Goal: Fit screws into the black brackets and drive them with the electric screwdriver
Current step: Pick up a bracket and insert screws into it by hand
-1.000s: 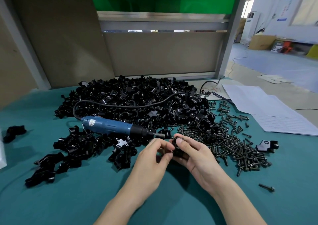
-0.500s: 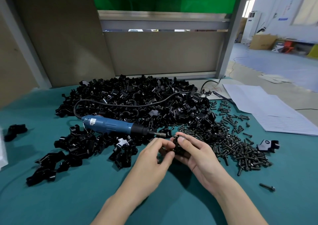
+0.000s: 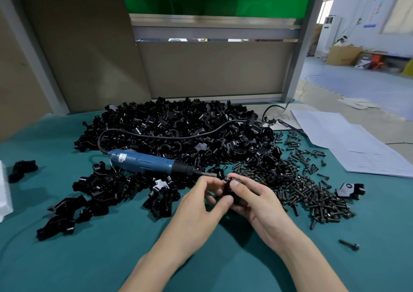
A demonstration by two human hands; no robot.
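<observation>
Head view: both hands meet just below centre over the teal bench (image 3: 89, 258). The right hand (image 3: 252, 200) cups a single black bracket (image 3: 228, 190), fingers curled beneath it and thumb pressed on top. The left hand (image 3: 201, 204) pinches the same bracket from the 9 o'clock side with thumb and fingertips. Something small and metallic glints at the top of the bracket, too small to say whether a screw is seated.

At 10 o'clock from the hands lies the blue electric screwdriver (image 3: 145, 163), flat on the bench, nobody holding it, its bit end just beside the fingers. Its black cord (image 3: 178, 136) loops back over the big heap of brackets (image 3: 178, 126) at 12 o'clock. A smaller cluster of brackets (image 3: 100, 193) sprawls at 9 o'clock.

Over at 3 o'clock is the pile of screws (image 3: 308, 193), reaching almost to the right hand. One stray screw (image 3: 349, 245) sits alone at 4 o'clock, and a lone bracket (image 3: 348, 189) lies past the screw pile. White paper sheets (image 3: 357, 144) lie at 2 o'clock.
</observation>
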